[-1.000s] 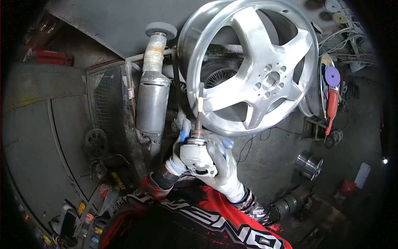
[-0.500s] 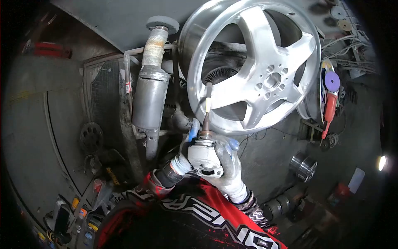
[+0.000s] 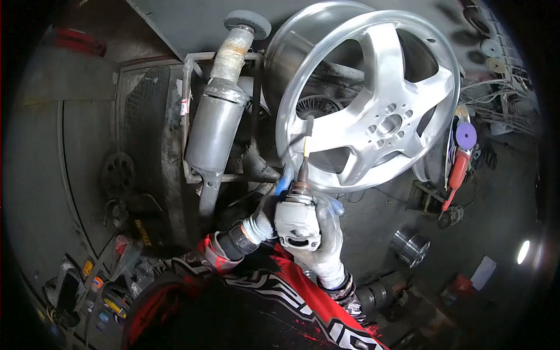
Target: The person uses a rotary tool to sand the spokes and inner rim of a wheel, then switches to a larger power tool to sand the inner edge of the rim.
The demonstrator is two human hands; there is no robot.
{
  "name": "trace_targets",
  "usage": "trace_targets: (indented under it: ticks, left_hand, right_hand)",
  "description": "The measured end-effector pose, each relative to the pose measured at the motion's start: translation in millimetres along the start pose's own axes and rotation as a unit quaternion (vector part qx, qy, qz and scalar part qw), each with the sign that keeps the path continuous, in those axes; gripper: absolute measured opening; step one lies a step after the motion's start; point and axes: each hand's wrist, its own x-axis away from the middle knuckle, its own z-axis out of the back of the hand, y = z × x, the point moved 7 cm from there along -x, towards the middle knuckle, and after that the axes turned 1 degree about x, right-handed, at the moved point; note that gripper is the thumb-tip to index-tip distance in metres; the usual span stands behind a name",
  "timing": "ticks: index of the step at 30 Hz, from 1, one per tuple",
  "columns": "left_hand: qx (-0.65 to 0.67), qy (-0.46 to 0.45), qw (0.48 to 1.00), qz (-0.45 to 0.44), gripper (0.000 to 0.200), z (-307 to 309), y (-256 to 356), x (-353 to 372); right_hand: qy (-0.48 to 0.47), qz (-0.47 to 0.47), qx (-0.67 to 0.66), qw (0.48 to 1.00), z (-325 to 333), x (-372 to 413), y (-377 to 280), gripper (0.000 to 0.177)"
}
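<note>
Both hands wear grey gloves with blue fingertips. They are wrapped round a grey power grinder (image 3: 297, 224), which has a long thin bit (image 3: 307, 143) pointing away from me. My left hand (image 3: 268, 213) grips its left side, and my right hand (image 3: 329, 230) closes round the right. The bit's tip overlaps the left spoke of a silver five-spoke wheel rim (image 3: 359, 125), close to the outer lip. This rim stands tilted up in front of me, with its hub facing me.
Left of the rim, a large grey motor (image 3: 216, 134) with a round grey wheel on its end rests by a metal frame (image 3: 186, 116). A red polisher with a purple pad (image 3: 466, 136) hangs at right. Another rim (image 3: 410, 245) lies below. Bottles and tools (image 3: 105, 297) crowd the lower left.
The view has shifted, so the rim and motor sit slightly further right. Both hands keep hold of the grinder, and its bit stays at the same left spoke.
</note>
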Motion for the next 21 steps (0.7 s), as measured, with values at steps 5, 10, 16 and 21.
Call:
trace_targets:
  ticks: [5, 10, 16, 21]
  left_hand:
    - [-0.021, 0.045, 0.998, 0.024, 0.096, 4, 0, 14]
    - [0.045, 0.011, 0.999, 0.007, 0.089, -2, 0, 7]
    - [-0.003, 0.067, 0.997, 0.029, 0.089, 7, 0, 11]
    - [0.092, 0.008, 0.996, 0.018, 0.086, -11, -1, 6]
  right_hand:
    - [-0.027, 0.014, -0.004, 1.0, -8, -4, -6, 0.09]
    - [-0.018, -0.004, 0.034, 0.999, -1, -4, -8, 0.087]
    - [-0.065, 0.007, 0.021, 0.998, -11, -1, -9, 0.114]
    - [-0.05, 0.003, 0.032, 0.998, -9, -1, -8, 0.11]
